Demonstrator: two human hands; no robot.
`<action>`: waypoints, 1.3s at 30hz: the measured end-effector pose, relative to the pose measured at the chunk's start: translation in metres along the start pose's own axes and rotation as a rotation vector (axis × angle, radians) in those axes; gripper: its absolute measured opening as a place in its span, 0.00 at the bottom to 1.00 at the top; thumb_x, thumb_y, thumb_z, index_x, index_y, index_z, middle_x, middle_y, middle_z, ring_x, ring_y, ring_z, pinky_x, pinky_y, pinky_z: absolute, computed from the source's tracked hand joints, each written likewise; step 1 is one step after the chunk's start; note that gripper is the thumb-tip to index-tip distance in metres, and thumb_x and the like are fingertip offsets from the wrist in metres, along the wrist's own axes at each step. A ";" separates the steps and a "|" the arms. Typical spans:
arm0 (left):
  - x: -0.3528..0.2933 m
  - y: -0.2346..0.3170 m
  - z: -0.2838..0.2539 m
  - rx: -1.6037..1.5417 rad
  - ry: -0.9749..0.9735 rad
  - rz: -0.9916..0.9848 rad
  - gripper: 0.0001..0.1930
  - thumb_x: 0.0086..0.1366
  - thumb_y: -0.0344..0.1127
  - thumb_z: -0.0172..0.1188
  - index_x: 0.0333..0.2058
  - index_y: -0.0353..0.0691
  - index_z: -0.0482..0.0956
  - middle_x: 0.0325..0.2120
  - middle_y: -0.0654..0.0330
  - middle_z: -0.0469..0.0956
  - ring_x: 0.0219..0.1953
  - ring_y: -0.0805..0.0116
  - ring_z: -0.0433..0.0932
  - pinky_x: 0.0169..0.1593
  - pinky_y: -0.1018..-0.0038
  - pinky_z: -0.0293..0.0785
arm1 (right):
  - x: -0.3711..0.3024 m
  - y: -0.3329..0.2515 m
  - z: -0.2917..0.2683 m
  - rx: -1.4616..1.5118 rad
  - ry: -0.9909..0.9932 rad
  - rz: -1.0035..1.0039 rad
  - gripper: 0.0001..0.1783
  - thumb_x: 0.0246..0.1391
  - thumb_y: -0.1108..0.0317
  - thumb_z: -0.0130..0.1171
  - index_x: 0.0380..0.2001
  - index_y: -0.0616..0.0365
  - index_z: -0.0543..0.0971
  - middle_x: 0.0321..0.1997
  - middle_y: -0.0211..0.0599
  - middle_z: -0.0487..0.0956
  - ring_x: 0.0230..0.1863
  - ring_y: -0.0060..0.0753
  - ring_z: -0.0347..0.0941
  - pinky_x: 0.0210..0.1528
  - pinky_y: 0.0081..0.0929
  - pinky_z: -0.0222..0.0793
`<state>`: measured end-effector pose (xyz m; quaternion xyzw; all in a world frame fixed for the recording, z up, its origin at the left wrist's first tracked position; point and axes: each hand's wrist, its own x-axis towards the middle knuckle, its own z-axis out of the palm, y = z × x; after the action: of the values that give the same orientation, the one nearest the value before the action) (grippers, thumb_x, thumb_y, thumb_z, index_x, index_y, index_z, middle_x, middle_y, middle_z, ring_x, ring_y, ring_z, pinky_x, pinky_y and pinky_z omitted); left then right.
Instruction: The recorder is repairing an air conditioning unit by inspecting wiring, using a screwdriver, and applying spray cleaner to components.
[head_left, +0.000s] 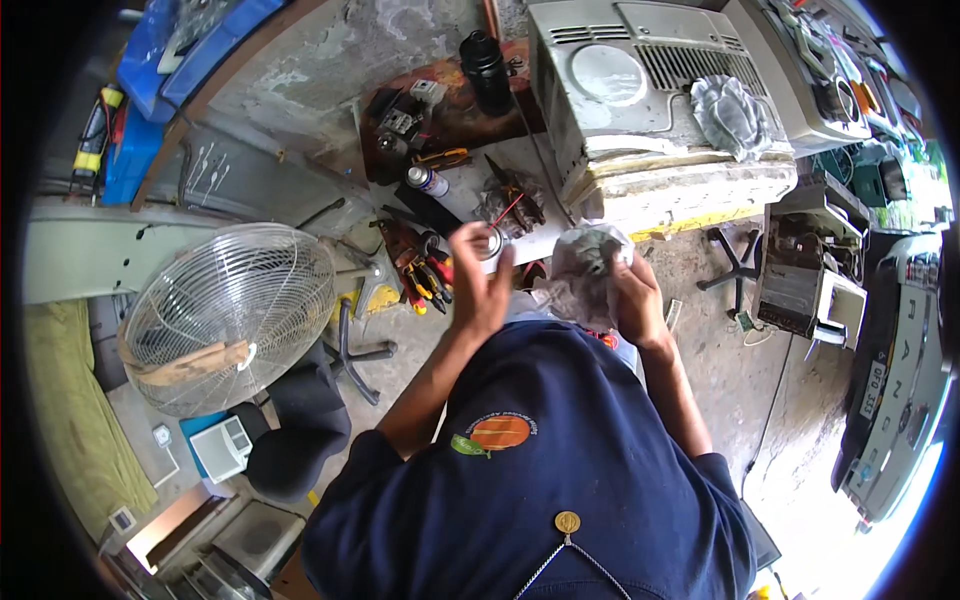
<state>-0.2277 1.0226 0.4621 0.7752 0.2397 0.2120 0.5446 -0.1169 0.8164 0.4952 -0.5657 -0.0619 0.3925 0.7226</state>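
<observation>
My left hand [478, 285] is raised in front of me and pinches a small round metal part [489, 241] between thumb and fingers. My right hand [632, 298] grips a crumpled grey rag [585, 262], held close beside the left hand. Just beyond both hands a dirty motor-like part with a red wire [510, 203] lies on a pale sheet on the floor, next to a spray can [428, 181].
A wire fan guard [228, 315] stands at the left. Red-handled pliers and tools [420, 270] lie near my left hand. A grey appliance casing [650, 90] with another rag [730, 112] on it sits ahead right. A black bottle [486, 70] stands further back.
</observation>
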 end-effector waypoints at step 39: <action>-0.386 0.252 0.401 -0.334 -1.066 0.555 0.30 0.64 0.31 0.66 0.62 0.43 0.65 0.43 0.54 0.78 0.40 0.63 0.78 0.47 0.67 0.75 | -0.531 0.164 -0.319 1.065 0.883 -0.819 0.29 0.76 0.48 0.39 0.65 0.55 0.73 0.62 0.39 0.80 0.59 0.40 0.80 0.63 0.40 0.75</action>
<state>-0.2630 0.4187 0.5473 0.7122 -0.3117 -0.0357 0.6279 -0.3919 0.2409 0.4287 -0.1802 0.2226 -0.1866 0.9397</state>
